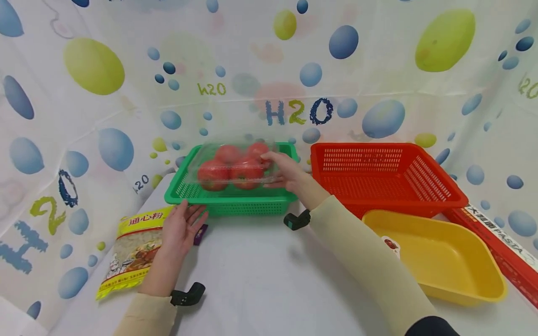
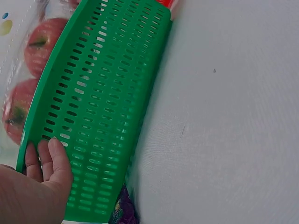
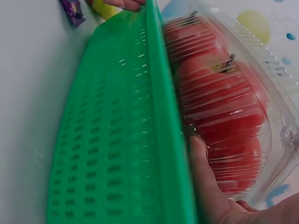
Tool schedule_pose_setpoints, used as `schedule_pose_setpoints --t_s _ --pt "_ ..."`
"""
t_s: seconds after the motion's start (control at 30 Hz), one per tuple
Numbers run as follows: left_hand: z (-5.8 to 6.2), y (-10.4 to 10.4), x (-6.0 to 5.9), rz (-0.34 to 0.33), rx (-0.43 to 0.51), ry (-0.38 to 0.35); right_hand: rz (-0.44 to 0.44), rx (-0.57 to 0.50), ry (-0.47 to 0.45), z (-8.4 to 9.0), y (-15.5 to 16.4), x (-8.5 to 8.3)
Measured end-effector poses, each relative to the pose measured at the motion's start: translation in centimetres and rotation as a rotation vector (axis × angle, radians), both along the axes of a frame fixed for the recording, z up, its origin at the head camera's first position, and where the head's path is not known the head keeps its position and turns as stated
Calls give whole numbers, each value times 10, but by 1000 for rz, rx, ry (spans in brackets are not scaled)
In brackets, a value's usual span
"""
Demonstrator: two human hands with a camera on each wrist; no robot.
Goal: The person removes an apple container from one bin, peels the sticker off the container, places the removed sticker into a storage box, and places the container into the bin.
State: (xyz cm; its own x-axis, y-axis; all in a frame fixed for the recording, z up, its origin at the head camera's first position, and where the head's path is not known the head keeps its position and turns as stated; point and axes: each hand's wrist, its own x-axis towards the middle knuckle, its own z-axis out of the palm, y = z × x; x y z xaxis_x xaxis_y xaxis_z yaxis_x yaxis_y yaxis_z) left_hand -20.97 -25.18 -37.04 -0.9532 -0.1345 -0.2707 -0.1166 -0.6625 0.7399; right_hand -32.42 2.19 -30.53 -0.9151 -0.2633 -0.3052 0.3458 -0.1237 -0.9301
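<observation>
A clear plastic clamshell box of red apples [image 1: 213, 174] is tilted over the green basket [image 1: 252, 207]. My right hand [image 1: 290, 175] holds the box at its right end; in the right wrist view, the thumb [image 3: 201, 156] presses along the side of the box by the basket's rim. At the basket's front left corner is my left hand [image 1: 180, 228], its fingers [image 2: 58, 161] lying loosely against the outer wall just below the rim. Its thumb is hard to make out in the left wrist view.
A yellow bag of macaroni [image 1: 136, 252] lies left, by a small purple packet [image 1: 201, 234]. To the right stand a red basket [image 1: 391, 182] and a yellow tray [image 1: 445, 252], with a red pasta box [image 1: 500, 247] beside them. A patterned curtain [image 1: 235, 56] hangs behind.
</observation>
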Motion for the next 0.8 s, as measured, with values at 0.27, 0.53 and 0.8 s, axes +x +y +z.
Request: schedule_pose_setpoints --t_s 0.27,0.53,0.8 --pt "2 2 -2 7 0 -24 -43 3 -21 -15 -20 -11" --pt "2 -1 0 37 22 -44 -31 32 -53 -30 -40 -16" --pt "1 3 -3 22 2 -41 -28 71 -69 -32 -41 -20"
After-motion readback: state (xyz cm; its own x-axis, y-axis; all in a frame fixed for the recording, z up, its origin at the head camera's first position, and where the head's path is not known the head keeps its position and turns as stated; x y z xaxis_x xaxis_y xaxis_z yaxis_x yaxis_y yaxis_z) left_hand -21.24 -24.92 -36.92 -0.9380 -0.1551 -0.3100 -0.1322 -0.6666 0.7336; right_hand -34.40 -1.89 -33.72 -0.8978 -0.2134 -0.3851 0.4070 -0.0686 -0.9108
